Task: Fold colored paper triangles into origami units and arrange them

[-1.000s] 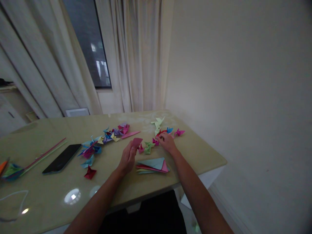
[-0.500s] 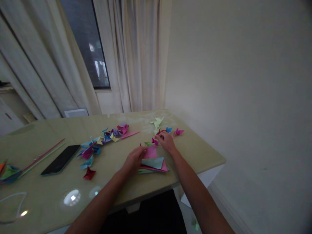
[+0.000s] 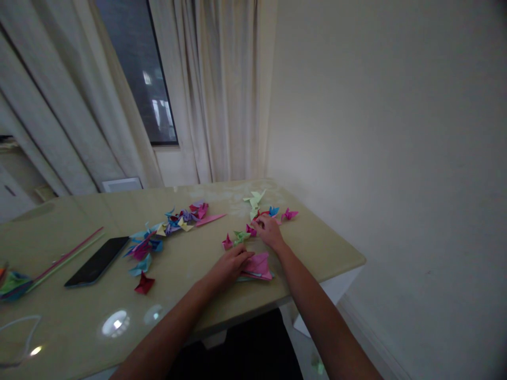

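Observation:
My left hand (image 3: 232, 264) lies flat, fingers stretched, on a small stack of folded coloured paper (image 3: 258, 265) whose top sheet is pink, near the table's front edge. My right hand (image 3: 268, 230) rests farther back among small folded paper figures, its fingers curled on a red piece (image 3: 258, 215); whether it grips it is unclear. Beside it lie a green figure (image 3: 240, 236), a pink one (image 3: 227, 243), a blue one (image 3: 273, 211) and a magenta one (image 3: 289, 214). A pale green folded figure (image 3: 255, 199) sits behind them.
A beige glossy table (image 3: 186, 274) holds a cluster of coloured folded figures (image 3: 170, 227), a dark red piece (image 3: 144, 284), a black phone (image 3: 97, 260), thin pink and green sticks (image 3: 67, 256) and a white cable (image 3: 19, 332). Curtains, a dark window and a bare wall stand behind.
My left hand carried a pink sheet down from the air and now presses it flat on the paper stack. My right hand stayed among the small figures.

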Action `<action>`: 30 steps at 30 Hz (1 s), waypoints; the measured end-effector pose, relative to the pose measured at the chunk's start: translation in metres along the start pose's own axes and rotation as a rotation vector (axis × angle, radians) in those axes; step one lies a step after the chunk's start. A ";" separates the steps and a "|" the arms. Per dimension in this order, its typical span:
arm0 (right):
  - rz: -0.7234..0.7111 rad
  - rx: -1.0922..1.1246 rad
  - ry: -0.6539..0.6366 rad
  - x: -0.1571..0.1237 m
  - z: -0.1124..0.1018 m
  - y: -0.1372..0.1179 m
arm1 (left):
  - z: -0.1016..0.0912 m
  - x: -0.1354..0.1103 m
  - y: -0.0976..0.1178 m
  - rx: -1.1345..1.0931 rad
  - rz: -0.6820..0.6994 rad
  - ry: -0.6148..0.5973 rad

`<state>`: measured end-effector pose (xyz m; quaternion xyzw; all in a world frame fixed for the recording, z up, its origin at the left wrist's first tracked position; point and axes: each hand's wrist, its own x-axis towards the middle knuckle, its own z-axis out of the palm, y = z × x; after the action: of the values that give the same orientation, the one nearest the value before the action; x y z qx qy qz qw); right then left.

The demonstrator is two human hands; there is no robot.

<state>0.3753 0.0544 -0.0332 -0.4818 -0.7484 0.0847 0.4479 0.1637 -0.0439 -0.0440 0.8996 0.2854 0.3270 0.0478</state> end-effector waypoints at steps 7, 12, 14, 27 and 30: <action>0.011 -0.015 -0.003 -0.001 -0.001 -0.002 | -0.016 -0.007 -0.007 0.186 -0.107 0.176; -0.007 0.002 0.011 0.000 0.000 -0.001 | -0.019 -0.005 -0.001 0.247 0.062 0.175; -0.002 0.001 0.013 0.000 0.000 -0.001 | -0.018 -0.003 0.003 0.245 0.120 0.130; -0.005 0.007 0.013 0.000 0.001 0.002 | -0.011 -0.007 -0.001 0.350 0.113 -0.020; -0.006 0.002 0.022 -0.001 0.002 0.002 | -0.013 -0.007 -0.004 0.304 0.107 0.080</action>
<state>0.3755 0.0555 -0.0357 -0.4800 -0.7448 0.0791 0.4568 0.1492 -0.0457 -0.0390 0.8968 0.2848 0.3176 -0.1175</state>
